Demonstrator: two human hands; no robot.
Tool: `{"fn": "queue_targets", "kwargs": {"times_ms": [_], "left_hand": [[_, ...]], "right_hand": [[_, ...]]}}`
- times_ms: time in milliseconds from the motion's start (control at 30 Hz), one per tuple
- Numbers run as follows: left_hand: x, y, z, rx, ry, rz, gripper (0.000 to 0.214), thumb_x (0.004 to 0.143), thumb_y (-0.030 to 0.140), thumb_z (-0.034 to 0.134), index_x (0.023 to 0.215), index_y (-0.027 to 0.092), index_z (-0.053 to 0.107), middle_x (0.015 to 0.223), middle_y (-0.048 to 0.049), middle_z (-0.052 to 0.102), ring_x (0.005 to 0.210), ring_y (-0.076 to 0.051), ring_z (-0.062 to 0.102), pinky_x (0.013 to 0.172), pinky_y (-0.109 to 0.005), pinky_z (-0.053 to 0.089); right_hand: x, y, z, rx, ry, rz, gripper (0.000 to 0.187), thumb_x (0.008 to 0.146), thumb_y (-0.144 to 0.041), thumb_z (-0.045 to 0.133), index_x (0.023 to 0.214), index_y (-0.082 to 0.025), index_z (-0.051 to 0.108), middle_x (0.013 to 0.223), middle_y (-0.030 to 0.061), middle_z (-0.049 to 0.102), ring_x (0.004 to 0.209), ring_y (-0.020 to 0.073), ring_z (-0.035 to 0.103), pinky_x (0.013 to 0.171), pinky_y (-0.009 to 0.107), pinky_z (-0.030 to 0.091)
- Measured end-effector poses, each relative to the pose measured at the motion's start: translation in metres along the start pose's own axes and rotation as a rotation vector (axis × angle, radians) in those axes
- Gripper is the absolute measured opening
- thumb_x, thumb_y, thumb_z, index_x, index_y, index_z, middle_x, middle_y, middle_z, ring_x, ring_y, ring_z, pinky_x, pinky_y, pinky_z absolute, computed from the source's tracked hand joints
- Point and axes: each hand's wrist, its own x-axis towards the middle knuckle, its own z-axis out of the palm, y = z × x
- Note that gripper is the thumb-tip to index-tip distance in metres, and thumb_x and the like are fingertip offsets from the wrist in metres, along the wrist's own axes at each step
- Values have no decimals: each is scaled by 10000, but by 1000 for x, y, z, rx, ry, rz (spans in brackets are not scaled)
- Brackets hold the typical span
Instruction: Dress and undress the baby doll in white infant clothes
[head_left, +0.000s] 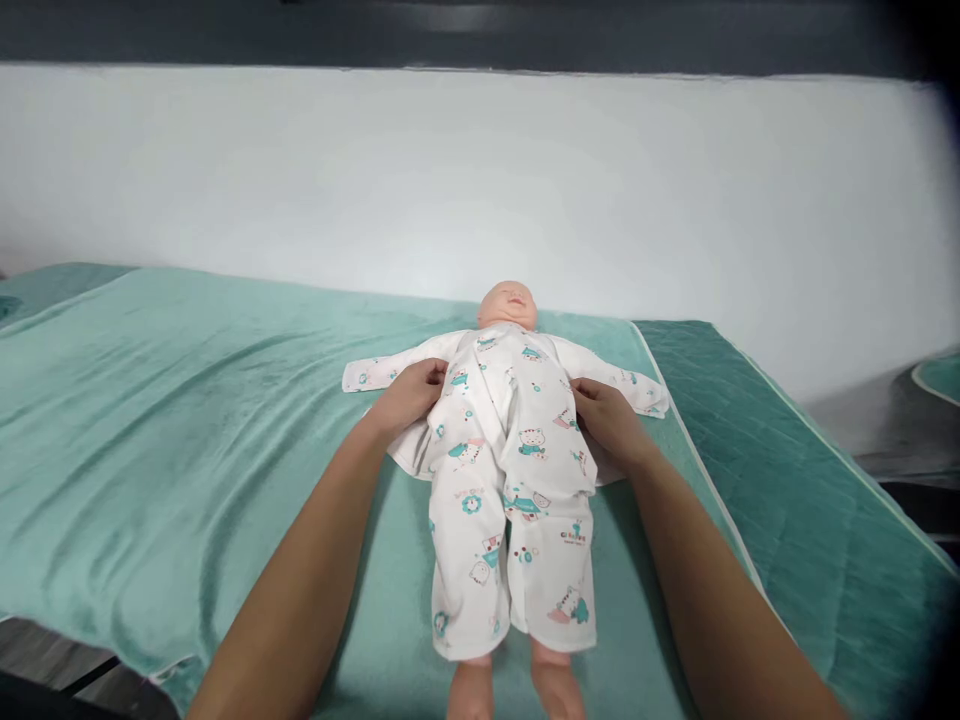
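A baby doll (508, 305) lies on its back on a teal blanket (187, 420), head toward the wall and bare feet toward me. It wears a white printed romper (517, 470) with its sleeves spread out to both sides. My left hand (409, 395) rests on the doll's side under its arm, fingers curled onto the romper's fabric. At the doll's other side, my right hand (604, 415) has its fingers closed on the romper's edge.
The blanket covers a padded teal mat (787, 480) that reaches to the right. A white wall (480, 180) runs behind the doll's head. Dark floor shows at the lower left and far right.
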Motion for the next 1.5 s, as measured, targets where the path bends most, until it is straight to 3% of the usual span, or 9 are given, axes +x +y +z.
{"fn": "queue_targets", "kwargs": {"times_ms": [233, 467, 567, 767, 1033, 1300, 1500], "left_hand": [[-2, -3, -1, -278, -128, -50, 453, 666, 144, 673, 1110, 202, 605, 973, -33, 673, 809, -156, 606, 679, -254, 492], [-7, 4, 4, -383, -82, -82, 504, 674, 135, 687, 1162, 201, 580, 1073, -59, 683, 900, -185, 641, 776, -308, 536], [-10, 10, 6, -382, -54, -86, 518, 686, 194, 733, 1180, 198, 574, 1091, -65, 693, 974, -209, 652, 830, -328, 540], [-12, 12, 9, -416, -29, -67, 525, 705, 290, 764, 1189, 181, 596, 1086, -80, 722, 1006, -232, 670, 910, -364, 537], [-15, 21, 14, -319, -63, -62, 447, 680, 252, 744, 1119, 178, 699, 1053, -90, 754, 1055, -296, 666, 898, -389, 551], [-10, 6, 11, -251, -134, -60, 429, 690, 271, 739, 1108, 177, 712, 1078, -85, 755, 1096, -307, 655, 938, -398, 541], [-8, -1, 14, -344, -136, -109, 491, 658, 262, 789, 1136, 193, 696, 1063, -96, 758, 1057, -306, 681, 927, -425, 554]], "right_hand": [[2, 5, 4, 324, -124, 86, 288, 693, -410, 794, 810, -203, 632, 744, -17, 668, 653, 138, 569, 587, 254, 438], [1, 4, 6, 530, -244, 49, 251, 740, -374, 786, 892, -206, 677, 907, 19, 731, 838, 181, 672, 825, 331, 523], [-1, 0, 5, 568, -275, 38, 314, 696, -333, 823, 950, -212, 684, 963, 32, 737, 913, 203, 683, 882, 360, 525], [-3, -5, 5, 548, -290, 49, 349, 654, -272, 852, 948, -206, 675, 1010, 42, 740, 956, 222, 688, 903, 379, 529], [-1, 5, 11, 457, -219, 20, 283, 685, -288, 820, 927, -201, 703, 944, 34, 754, 850, 226, 696, 775, 352, 541], [-7, -5, 13, 401, -242, 32, 420, 709, -344, 801, 1102, -216, 728, 895, 40, 766, 913, 264, 700, 797, 369, 553], [-9, -5, 13, 346, -151, 52, 427, 688, -360, 806, 1080, -204, 742, 869, 46, 766, 836, 271, 706, 727, 367, 557]]}}
